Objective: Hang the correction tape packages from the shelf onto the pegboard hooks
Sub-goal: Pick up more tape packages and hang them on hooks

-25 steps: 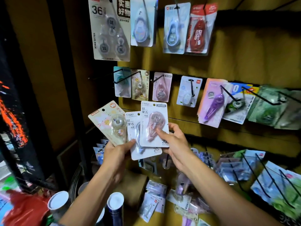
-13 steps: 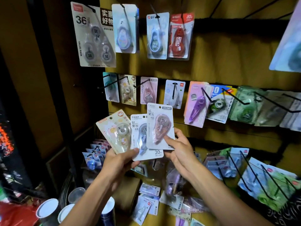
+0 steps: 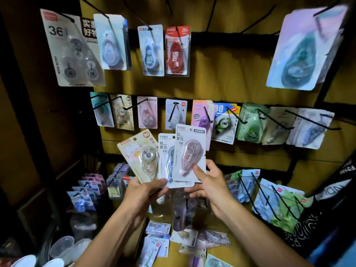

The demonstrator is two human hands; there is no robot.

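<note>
Yellow-brown pegboard wall [image 3: 221, 87] behind, black hooks in rows, most carrying correction tape cards.

Left hand [image 3: 143, 191]: fingers curled, thumb on top, gripping the bottom edges of two fanned packages. Cream package [image 3: 139, 157] with clear round dispenser tilts away to the outer left of the grip; white T-9267 package [image 3: 165, 158] stands upright directly above the thumb.

Right hand [image 3: 209, 183]: thumb on the front, fingers behind, pinching the lower right corner of the pink-dispenser package [image 3: 189, 154]. That card sits upright above the pinch, overlapping the white one's right edge, just beside the left-hand grip.

Above both grips: middle hook row, pink hung card [image 3: 147, 112] and pale blue hung card [image 3: 175, 114] straight up from the held fan. Red MOSY card [image 3: 177, 51] further up, top row.

Below the grips: shelf [image 3: 237, 253] with loose packages [image 3: 158, 245] scattered flat. Plastic cups [image 3: 63, 247] down-left of the left forearm.
</note>
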